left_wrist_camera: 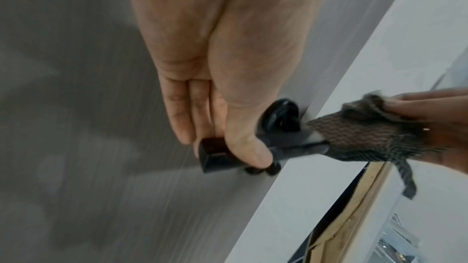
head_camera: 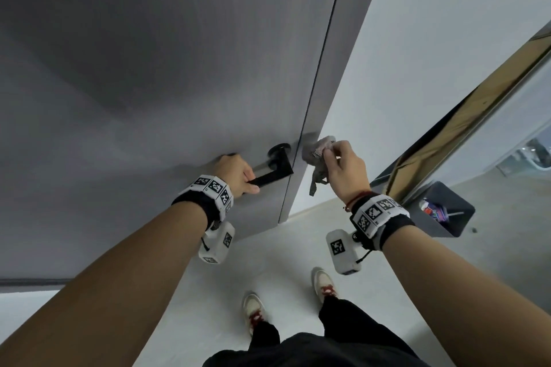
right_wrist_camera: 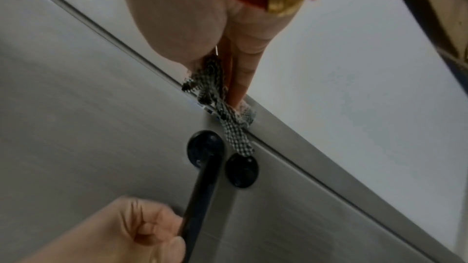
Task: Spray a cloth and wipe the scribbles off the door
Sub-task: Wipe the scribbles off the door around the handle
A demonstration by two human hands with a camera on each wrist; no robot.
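Fingers of the right hand [head_camera: 343, 170] bunch one checked cloth [head_camera: 316, 152] and press it to the grey door [head_camera: 149, 68] at its latch edge, just above and beside the handle [head_camera: 269, 177]. One loose corner of the cloth hangs below the hand. In the right wrist view the fingertips [right_wrist_camera: 239, 95] pin the cloth [right_wrist_camera: 228, 119] right on the dark seam between door and frame [head_camera: 334, 92], with faint blue marks showing at the seam beside the cloth; whether these are the scribbles cannot be told.

The left hand [head_camera: 238, 173] grips the free end of the one black lever handle, fingers curled round it and thumb [left_wrist_camera: 250, 147] over the bar. Two round black plates sit on the door at the lever's root: the rose [right_wrist_camera: 205, 148] and a second disc [right_wrist_camera: 241, 170] just beside it, touched by the cloth's hanging tip.

Each wrist carries one band with printed markers and one white camera block. To the right of the frame runs one white wall [head_camera: 432, 53], then a glass panel with a wood-toned edge. One dark bin [head_camera: 444, 211] holding litter stands on the pale floor [head_camera: 253, 262] near the wall's foot. Two white shoes with red laces stand on open floor, well back from the door.
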